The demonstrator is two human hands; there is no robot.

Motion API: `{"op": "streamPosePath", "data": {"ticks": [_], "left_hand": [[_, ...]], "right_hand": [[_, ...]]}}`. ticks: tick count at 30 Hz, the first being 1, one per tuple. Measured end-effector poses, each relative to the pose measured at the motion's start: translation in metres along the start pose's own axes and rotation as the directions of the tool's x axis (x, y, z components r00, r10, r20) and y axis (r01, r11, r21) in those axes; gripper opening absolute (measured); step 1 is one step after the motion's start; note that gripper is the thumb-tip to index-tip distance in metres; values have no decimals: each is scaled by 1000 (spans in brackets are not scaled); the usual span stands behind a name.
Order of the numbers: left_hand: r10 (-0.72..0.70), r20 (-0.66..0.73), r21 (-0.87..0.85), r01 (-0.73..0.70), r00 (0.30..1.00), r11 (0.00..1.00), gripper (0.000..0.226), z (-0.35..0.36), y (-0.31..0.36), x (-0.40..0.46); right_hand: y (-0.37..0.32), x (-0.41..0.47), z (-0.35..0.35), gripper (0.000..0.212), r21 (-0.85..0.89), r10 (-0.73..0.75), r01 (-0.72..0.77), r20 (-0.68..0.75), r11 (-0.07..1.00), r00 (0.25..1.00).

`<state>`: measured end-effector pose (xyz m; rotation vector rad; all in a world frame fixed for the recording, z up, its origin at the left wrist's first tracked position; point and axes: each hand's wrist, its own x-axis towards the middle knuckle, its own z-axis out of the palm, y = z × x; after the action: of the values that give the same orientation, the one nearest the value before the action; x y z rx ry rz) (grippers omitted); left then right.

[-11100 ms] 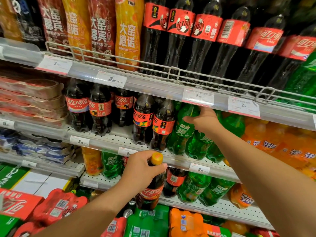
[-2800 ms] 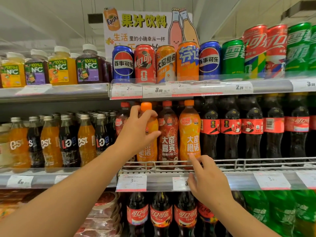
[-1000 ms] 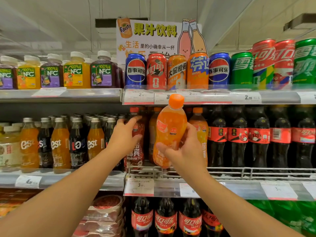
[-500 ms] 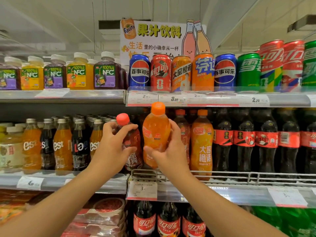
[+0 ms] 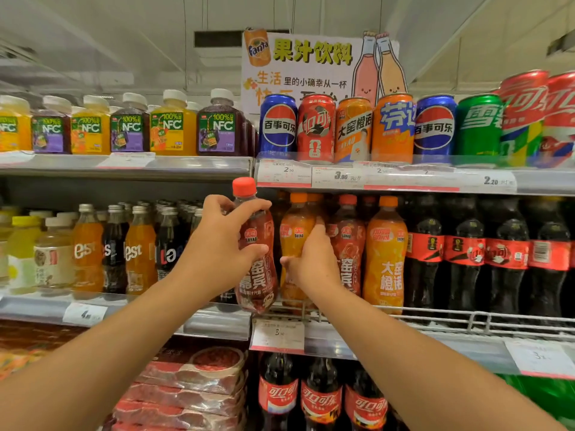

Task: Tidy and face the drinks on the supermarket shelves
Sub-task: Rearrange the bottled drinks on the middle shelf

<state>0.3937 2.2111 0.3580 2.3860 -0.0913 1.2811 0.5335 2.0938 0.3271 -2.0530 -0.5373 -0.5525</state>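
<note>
**Both hands on bottles at the soda shelf**

Closest to me are the two bare forearms reaching up from the bottom of the view. The left hand (image 5: 217,250) has its fingers and thumb curled round a red-capped dark red bottle (image 5: 256,259), held out in front of the shelf edge, tilted a bit, cap up near the price strip above. The right hand (image 5: 311,262) is just beside it, thumb and fingers wrapped round an orange bottle (image 5: 294,241) that sits at the left end of the middle shelf, behind the wire rail (image 5: 435,318).

Next along that shelf: another red bottle (image 5: 347,244), an orange one (image 5: 385,253), then a row of cola bottles (image 5: 466,253). Off to the left are small glass bottles (image 5: 115,250).

Up top, juice bottles (image 5: 130,129) on the left, cans (image 5: 317,129) on the right, and a Fanta sign (image 5: 311,63) behind them.
</note>
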Motion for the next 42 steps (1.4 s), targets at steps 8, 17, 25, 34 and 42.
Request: {"op": "streamPosePath", "data": {"ticks": [8,17,25,34,42], "left_hand": [[-30,51,-41,32,998,999,62,-5,-1,1],[-56,91,-69,63,994,996,61,1,1,-14],[-80,126,-104,94,989,990,59,7,4,-20],[-68,194,-45,78,979,996,55,14,29,-16],[-16,173,-51,26,985,998,59,21,48,-28]], "right_hand": [[-11,4,4,110,-144,59,-49,67,988,996],[-14,-2,-3,109,-447,-116,122,42,886,992],[0,-19,-56,80,-494,-318,320,92,808,944],[56,1,-152,72,-295,-114,71,-129,953,985],[53,19,-147,93,-393,7,-4,6,920,1000]]}}
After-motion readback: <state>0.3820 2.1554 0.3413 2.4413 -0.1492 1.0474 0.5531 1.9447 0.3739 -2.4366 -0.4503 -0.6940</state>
